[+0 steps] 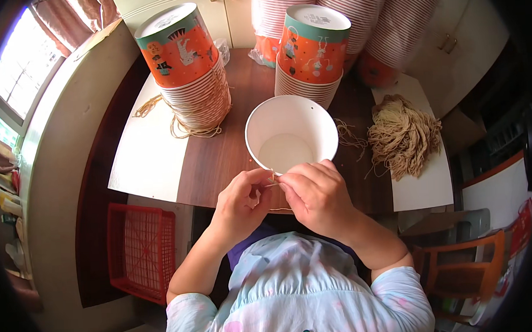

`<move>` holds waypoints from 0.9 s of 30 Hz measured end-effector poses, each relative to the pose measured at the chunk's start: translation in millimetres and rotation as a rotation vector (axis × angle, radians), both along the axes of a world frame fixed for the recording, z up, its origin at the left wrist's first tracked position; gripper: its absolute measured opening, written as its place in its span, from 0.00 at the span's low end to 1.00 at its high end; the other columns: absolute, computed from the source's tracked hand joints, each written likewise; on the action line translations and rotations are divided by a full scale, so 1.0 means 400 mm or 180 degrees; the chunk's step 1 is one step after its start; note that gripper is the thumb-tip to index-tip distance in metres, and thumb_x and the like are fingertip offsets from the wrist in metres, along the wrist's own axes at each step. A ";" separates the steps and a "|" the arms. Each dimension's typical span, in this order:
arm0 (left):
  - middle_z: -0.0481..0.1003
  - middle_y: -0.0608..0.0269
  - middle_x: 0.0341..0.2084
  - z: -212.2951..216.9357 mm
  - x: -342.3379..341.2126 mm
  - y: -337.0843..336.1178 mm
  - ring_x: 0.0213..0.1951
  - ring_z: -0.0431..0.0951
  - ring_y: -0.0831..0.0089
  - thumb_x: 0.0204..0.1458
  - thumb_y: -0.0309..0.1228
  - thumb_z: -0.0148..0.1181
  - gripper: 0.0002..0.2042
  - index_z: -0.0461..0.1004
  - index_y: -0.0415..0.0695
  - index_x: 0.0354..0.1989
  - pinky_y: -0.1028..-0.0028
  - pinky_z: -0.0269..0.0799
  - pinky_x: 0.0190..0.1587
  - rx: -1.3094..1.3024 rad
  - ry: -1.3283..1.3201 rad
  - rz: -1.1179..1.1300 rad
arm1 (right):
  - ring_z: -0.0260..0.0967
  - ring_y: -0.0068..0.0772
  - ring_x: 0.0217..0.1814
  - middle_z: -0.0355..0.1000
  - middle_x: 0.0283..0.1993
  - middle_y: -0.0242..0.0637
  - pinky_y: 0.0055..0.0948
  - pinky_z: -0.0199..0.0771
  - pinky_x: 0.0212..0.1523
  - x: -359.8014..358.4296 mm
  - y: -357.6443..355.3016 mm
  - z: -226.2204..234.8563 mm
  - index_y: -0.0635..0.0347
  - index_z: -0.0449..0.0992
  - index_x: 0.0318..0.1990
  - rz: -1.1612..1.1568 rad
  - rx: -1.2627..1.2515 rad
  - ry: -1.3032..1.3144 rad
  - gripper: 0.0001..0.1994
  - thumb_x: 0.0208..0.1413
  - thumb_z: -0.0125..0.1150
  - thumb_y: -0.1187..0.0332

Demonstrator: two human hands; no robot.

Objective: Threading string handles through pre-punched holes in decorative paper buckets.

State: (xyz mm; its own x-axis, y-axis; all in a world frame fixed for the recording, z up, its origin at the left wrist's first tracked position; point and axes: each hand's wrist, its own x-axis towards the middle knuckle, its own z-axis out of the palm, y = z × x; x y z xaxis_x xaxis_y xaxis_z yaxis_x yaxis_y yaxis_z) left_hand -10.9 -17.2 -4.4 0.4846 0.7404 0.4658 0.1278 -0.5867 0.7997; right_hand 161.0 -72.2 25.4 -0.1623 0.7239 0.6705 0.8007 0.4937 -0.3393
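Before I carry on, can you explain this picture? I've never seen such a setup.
No machine here: these are a person's bare hands, seen from a wide fisheye camera worn on the head, looking down, so straight edges bend. The left hand and right hand appear to pinch a thin tan cord at the near rim of a white-lined bucket. Beyond it on the table stand a left bucket stack and a middle bucket stack, upside down. A tangled cord bundle lies at right.

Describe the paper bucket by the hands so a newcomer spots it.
Find the white-ended brown table. Just beyond the left hand and right hand is the paper bucket. Its open mouth bares a white inside; the two nearest bucket stacks behind it stand base up.
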 end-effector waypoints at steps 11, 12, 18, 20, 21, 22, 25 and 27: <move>0.77 0.58 0.31 -0.032 0.013 0.005 0.30 0.77 0.62 0.41 0.15 0.61 0.17 0.73 0.39 0.42 0.71 0.73 0.34 0.1748 0.0483 0.0739 | 0.73 0.39 0.28 0.71 0.33 0.37 0.32 0.74 0.28 -0.050 -0.034 -0.092 0.62 0.75 0.35 -0.0421 -0.0092 0.0405 0.11 0.41 0.64 0.80; 0.77 0.57 0.31 -0.039 0.014 0.004 0.30 0.77 0.61 0.41 0.14 0.61 0.16 0.74 0.39 0.41 0.71 0.73 0.34 0.1947 0.0397 0.0866 | 0.71 0.38 0.27 0.70 0.32 0.36 0.32 0.72 0.27 -0.050 -0.024 -0.105 0.61 0.75 0.36 -0.0427 0.0078 0.0490 0.12 0.41 0.64 0.79; 0.77 0.59 0.30 -0.050 0.029 -0.029 0.29 0.77 0.70 0.44 0.15 0.62 0.11 0.74 0.37 0.38 0.76 0.71 0.33 0.1083 0.0180 0.1174 | 0.70 0.36 0.26 0.71 0.33 0.35 0.32 0.70 0.26 -0.047 -0.006 -0.142 0.61 0.76 0.39 -0.0597 0.0405 0.0368 0.13 0.42 0.63 0.76; 0.77 0.63 0.32 -0.053 0.039 -0.036 0.33 0.76 0.81 0.49 0.18 0.62 0.10 0.72 0.35 0.40 0.81 0.71 0.36 -0.0832 -0.0537 0.0986 | 0.70 0.36 0.26 0.71 0.34 0.34 0.31 0.69 0.26 -0.048 -0.007 -0.143 0.61 0.76 0.39 -0.0672 0.0446 0.0206 0.13 0.42 0.63 0.76; 0.77 0.63 0.32 -0.055 0.043 -0.035 0.33 0.76 0.81 0.49 0.18 0.62 0.10 0.72 0.35 0.40 0.81 0.71 0.36 -0.0828 -0.0529 0.0991 | 0.71 0.37 0.27 0.72 0.34 0.35 0.31 0.71 0.27 -0.049 -0.007 -0.140 0.61 0.76 0.39 -0.0761 0.0299 0.0160 0.13 0.43 0.64 0.76; 0.77 0.63 0.32 -0.060 0.046 -0.033 0.33 0.76 0.80 0.50 0.18 0.61 0.11 0.71 0.35 0.41 0.81 0.71 0.37 -0.1297 -0.0939 0.0819 | 0.73 0.37 0.29 0.73 0.35 0.36 0.31 0.73 0.28 -0.051 -0.006 -0.139 0.61 0.77 0.39 -0.0847 0.0152 0.0114 0.12 0.43 0.65 0.77; 0.76 0.61 0.32 -0.069 0.054 -0.020 0.33 0.77 0.79 0.50 0.18 0.60 0.11 0.70 0.35 0.42 0.81 0.73 0.38 -0.1942 -0.1536 0.0530 | 0.70 0.36 0.27 0.72 0.35 0.34 0.32 0.69 0.27 -0.054 0.020 -0.182 0.61 0.76 0.43 -0.0759 0.0295 0.0229 0.15 0.44 0.62 0.73; 0.77 0.60 0.32 -0.079 0.049 -0.012 0.33 0.77 0.78 0.50 0.18 0.60 0.11 0.69 0.34 0.41 0.81 0.73 0.39 -0.2117 -0.1721 0.0429 | 0.73 0.41 0.31 0.74 0.39 0.37 0.34 0.73 0.32 -0.065 0.031 -0.198 0.62 0.76 0.45 -0.0617 0.0125 0.0515 0.15 0.46 0.61 0.75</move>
